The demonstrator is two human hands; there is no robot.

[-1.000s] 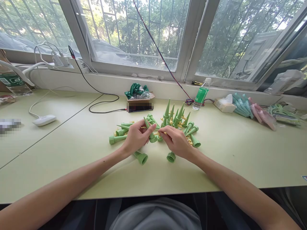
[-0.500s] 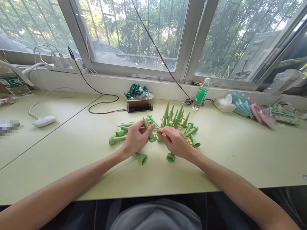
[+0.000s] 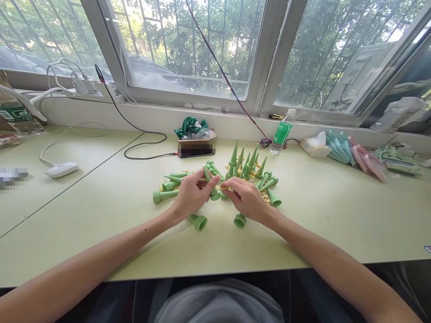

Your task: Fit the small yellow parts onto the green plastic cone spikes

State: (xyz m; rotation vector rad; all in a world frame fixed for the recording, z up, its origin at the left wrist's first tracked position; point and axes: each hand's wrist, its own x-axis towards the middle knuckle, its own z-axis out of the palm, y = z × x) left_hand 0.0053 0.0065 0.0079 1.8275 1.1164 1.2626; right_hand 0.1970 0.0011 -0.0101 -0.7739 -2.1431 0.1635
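Note:
My left hand [image 3: 192, 193] is closed round a green plastic watering spike [image 3: 214, 194], its pointed end up and its wide threaded cap end down. My right hand [image 3: 245, 196] pinches a small yellow valve [image 3: 222, 188] against the side of that spike; the fingers partly cover it. Behind my hands several green spikes [image 3: 251, 165] stand upright, with yellow valves among them. More spikes lie loose at the left [image 3: 164, 195] and the right [image 3: 273, 197]. Nearer to me, one lying spike [image 3: 198, 222] and another open-ended spike [image 3: 239, 220] rest below my wrists.
At the back stand a small box with green plastic wrapping [image 3: 191, 130], a dark phone [image 3: 197, 151] on a cable, and a water bottle [image 3: 282, 132]. Farther right are a tissue box [image 3: 314, 148] and bagged items [image 3: 367, 161]. A white mouse-like device [image 3: 62, 169] lies left.
My left hand and the spike have shifted slightly to the right, towards the yellow valve. My right hand has hardly moved, and both grips stay the same.

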